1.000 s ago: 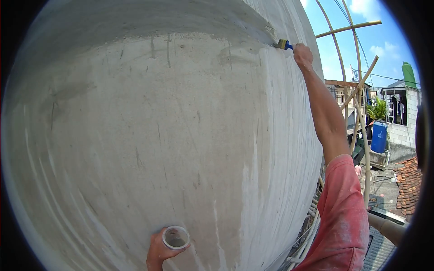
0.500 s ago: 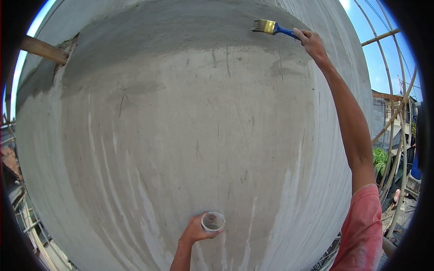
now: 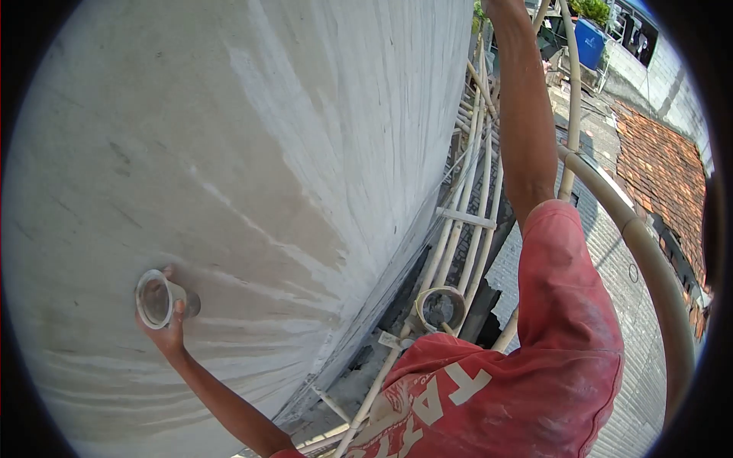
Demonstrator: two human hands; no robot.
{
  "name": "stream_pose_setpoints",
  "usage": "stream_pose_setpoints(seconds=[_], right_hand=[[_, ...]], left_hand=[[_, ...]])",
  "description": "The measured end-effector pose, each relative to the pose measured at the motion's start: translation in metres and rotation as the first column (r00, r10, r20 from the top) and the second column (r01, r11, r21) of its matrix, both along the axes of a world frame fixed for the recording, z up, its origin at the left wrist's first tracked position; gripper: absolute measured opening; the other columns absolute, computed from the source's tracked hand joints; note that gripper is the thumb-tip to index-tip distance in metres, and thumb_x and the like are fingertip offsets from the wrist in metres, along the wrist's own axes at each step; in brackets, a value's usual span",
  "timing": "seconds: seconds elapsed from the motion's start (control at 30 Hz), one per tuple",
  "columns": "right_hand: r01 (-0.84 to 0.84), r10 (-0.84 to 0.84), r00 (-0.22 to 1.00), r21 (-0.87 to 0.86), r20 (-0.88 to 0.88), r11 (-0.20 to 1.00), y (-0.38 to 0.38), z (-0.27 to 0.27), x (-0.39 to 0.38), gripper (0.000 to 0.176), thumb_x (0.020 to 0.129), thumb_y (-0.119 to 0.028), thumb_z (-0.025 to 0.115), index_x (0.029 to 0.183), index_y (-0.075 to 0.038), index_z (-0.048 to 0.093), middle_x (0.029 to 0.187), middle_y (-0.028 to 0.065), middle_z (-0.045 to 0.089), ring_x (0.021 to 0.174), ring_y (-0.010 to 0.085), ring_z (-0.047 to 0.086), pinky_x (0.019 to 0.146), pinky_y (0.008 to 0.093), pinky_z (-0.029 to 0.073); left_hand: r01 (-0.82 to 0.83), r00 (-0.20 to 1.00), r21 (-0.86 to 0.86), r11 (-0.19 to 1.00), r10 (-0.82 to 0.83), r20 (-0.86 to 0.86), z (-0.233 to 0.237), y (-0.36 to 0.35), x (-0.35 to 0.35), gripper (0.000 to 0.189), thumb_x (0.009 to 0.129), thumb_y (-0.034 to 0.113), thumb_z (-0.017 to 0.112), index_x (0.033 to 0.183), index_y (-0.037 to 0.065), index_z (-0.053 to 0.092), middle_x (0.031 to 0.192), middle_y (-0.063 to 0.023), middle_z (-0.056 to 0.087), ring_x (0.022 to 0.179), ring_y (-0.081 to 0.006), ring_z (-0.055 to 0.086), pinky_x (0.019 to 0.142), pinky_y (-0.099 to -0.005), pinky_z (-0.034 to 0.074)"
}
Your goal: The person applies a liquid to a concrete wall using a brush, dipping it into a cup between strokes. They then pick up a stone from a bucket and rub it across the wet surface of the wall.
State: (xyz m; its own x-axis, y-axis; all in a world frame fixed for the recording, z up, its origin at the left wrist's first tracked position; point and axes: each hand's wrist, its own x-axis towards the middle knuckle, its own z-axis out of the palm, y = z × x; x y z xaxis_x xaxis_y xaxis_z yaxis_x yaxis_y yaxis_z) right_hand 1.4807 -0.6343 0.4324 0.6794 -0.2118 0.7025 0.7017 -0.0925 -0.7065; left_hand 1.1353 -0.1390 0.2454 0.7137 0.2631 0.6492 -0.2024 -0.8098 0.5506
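Observation:
My left hand is wrapped round a clear plastic cup, fingers and thumb on its sides. The cup is tilted so its mouth faces me, and some greyish matter shows inside. It is held close in front of the grey plastered wall; whether it touches is hard to tell. My right forearm reaches up to the top edge of the view, where it is cut off at about the wrist. The right hand and anything in it are outside the picture.
Below me, bamboo poles run along the wall's foot, with a bucket holding grey material on them. A thick curved pole passes at my right. Beyond lie corrugated roofing, a tiled roof and a blue container.
My view has swung down and to the right. The paintbrush, held in my right hand before, has left the picture along with that hand. My left hand still holds the cup.

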Motion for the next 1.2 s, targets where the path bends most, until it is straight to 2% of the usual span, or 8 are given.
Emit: stream_pose_setpoints(seconds=[0.03,0.07,0.1,0.3,0.47,0.87,0.93,1.2], right_hand=[[-0.058,0.062,0.993,0.048,-0.101,0.997,-0.010,-0.041,-0.015,0.028,0.091,-0.031,0.056,0.078,-0.006,0.060,0.054,-0.0072,0.037,0.042,0.0042,0.026,0.039,0.0229,0.019],[-0.127,0.114,0.947,-0.022,-0.299,0.992,-0.028,-0.084,-0.025,0.033,0.092,-0.032,0.051,0.101,-0.002,0.059,0.074,0.0004,0.054,0.060,0.0095,0.049,0.053,0.0236,0.039],[-0.172,0.178,0.959,0.044,-0.221,0.984,-0.028,-0.133,-0.041,0.036,0.090,-0.040,0.056,0.093,-0.005,0.067,0.053,-0.0077,0.034,0.045,0.0034,0.027,0.041,0.0228,0.021],[-0.116,0.310,0.619,0.306,-0.722,0.945,-0.045,-0.351,-0.138,0.037,0.090,-0.040,0.059,0.063,-0.016,0.049,0.052,-0.0096,0.030,0.045,0.0019,0.024,0.041,0.0223,0.018],[-0.065,0.061,0.417,0.037,-0.907,0.997,-0.057,-0.443,-0.183,0.042,0.089,-0.045,0.058,0.067,-0.009,0.058,0.053,-0.0053,0.039,0.045,0.0032,0.032,0.041,0.0228,0.024],[-0.137,-0.253,0.416,-0.335,-0.873,0.932,-0.045,-0.486,-0.209,0.040,0.087,-0.041,0.062,0.069,-0.005,0.060,0.056,-0.0047,0.045,0.048,0.0049,0.038,0.044,0.0251,0.030],[-0.146,-0.140,0.433,-0.223,-0.891,0.964,-0.045,-0.499,-0.214,0.035,0.087,-0.038,0.063,0.071,-0.007,0.060,0.054,-0.0064,0.042,0.045,0.0031,0.034,0.041,0.0233,0.026],[-0.320,0.116,0.417,-0.027,-0.902,0.947,0.027,-0.413,-0.263,0.029,0.088,-0.033,0.063,0.071,-0.011,0.057,0.053,-0.0080,0.037,0.045,0.0022,0.031,0.043,0.0201,0.025]], left_hand=[[0.038,0.999,-0.027,0.999,-0.038,0.012,0.001,0.004,-0.001,0.075,0.070,0.052,0.073,0.117,-0.003,0.054,0.108,-0.0142,0.063,0.108,-0.0253,0.057,0.094,-0.0390,0.043],[0.016,1.000,-0.002,1.000,-0.016,0.018,-0.002,0.009,-0.002,0.076,0.070,0.053,0.072,0.116,-0.005,0.052,0.109,-0.0160,0.063,0.107,-0.0271,0.057,0.093,-0.0401,0.043],[-0.019,0.999,0.025,0.999,0.018,0.037,-0.006,0.015,-0.003,0.078,0.071,0.055,0.072,0.116,-0.006,0.051,0.110,-0.0177,0.062,0.105,-0.0289,0.058,0.093,-0.0411,0.043],[-0.096,0.994,0.105,0.990,0.100,-0.032,-0.021,0.073,-0.023,0.087,0.076,0.059,0.064,0.124,-0.010,0.043,0.116,-0.0207,0.058,0.111,-0.0324,0.054,0.098,-0.0442,0.039],[-0.095,0.995,0.124,0.988,0.099,-0.025,-0.025,0.071,-0.019,0.085,0.078,0.059,0.061,0.125,-0.009,0.042,0.117,-0.0209,0.058,0.113,-0.0327,0.053,0.098,-0.0443,0.038],[0.004,1.000,0.151,0.989,-0.003,-0.007,0.016,0.005,0.000,0.068,0.079,0.045,0.065,0.125,-0.003,0.048,0.115,-0.0131,0.062,0.111,-0.0262,0.055,0.097,-0.0397,0.042],[0.015,0.998,0.109,0.994,-0.022,0.062,0.015,0.002,0.003,0.056,0.078,0.030,0.071,0.120,-0.001,0.054,0.111,-0.0142,0.063,0.107,-0.0253,0.059,0.094,-0.0386,0.046],[-0.030,0.999,0.052,0.998,0.028,0.045,0.021,-0.015,0.007,0.059,0.068,0.036,0.079,0.111,0.001,0.060,0.103,-0.0129,0.065,0.096,-0.0228,0.063,0.086,-0.0334,0.049]])
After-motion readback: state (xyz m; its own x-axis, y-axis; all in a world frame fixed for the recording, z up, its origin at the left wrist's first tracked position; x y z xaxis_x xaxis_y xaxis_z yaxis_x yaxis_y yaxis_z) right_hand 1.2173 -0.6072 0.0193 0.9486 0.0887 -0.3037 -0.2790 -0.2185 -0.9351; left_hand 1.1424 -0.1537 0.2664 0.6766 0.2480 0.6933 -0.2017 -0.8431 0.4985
